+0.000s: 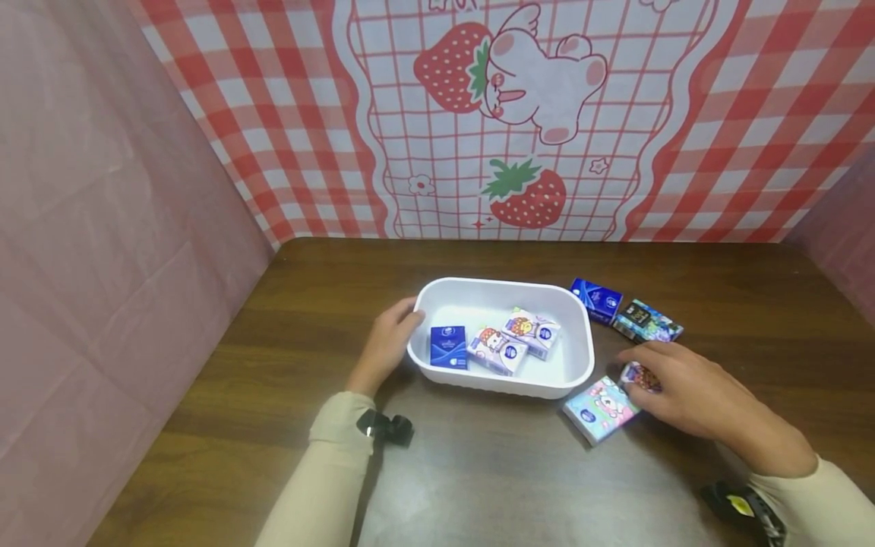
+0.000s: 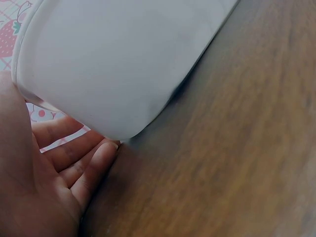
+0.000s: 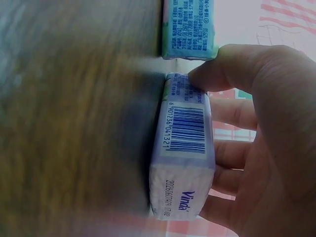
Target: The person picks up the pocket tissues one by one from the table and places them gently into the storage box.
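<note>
From the head view, we saw our left hand [image 1: 386, 342] clamped on the left end of a white tub [image 1: 502, 386] on the desk [image 1: 519, 471], three packs [image 1: 497, 351] lying inside, while to its right our right hand [image 1: 697, 391] gripped a lilac pack [image 1: 644, 377] beside a pale-blue pack [image 1: 601, 410]. In the left wrist view, we saw our fingers [image 2: 91, 173] against the tub's outside. In the right wrist view, we had thumb and fingers pinching the lilac pack, its barcode [image 3: 182, 131] showing, near the pale-blue pack.
</note>
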Motion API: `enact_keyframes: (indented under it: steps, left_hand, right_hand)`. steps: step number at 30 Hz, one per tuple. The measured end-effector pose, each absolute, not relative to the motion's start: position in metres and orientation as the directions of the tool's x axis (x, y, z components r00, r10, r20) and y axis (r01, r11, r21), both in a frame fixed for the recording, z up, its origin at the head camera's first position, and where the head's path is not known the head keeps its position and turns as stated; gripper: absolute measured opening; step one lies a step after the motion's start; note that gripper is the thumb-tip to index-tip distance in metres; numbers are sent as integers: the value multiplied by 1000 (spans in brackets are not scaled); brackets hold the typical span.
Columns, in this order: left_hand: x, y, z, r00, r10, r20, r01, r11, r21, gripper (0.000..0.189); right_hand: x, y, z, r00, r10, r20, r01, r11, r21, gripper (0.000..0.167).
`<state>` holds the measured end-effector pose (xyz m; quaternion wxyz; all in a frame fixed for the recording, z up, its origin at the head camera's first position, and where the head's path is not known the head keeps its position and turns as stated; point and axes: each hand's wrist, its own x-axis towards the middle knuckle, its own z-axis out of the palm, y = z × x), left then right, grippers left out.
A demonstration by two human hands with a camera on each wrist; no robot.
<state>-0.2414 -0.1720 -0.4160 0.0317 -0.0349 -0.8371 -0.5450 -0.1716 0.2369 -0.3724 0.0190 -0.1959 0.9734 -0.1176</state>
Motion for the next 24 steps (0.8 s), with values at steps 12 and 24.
enact_keyframes:
  steps: [12, 24]
  left_hand:
    - [-242, -171, -416, -996, 17, 89, 88, 413, 907, 42]
    - [-241, -171, -414, -995, 20, 94, 94, 412, 906, 41]
  right_hand:
    - [-172, 238, -372, -919, -394, 26, -388, 890, -239, 43]
    - [-172, 238, -372, -921, -388, 23, -382, 893, -237, 43]
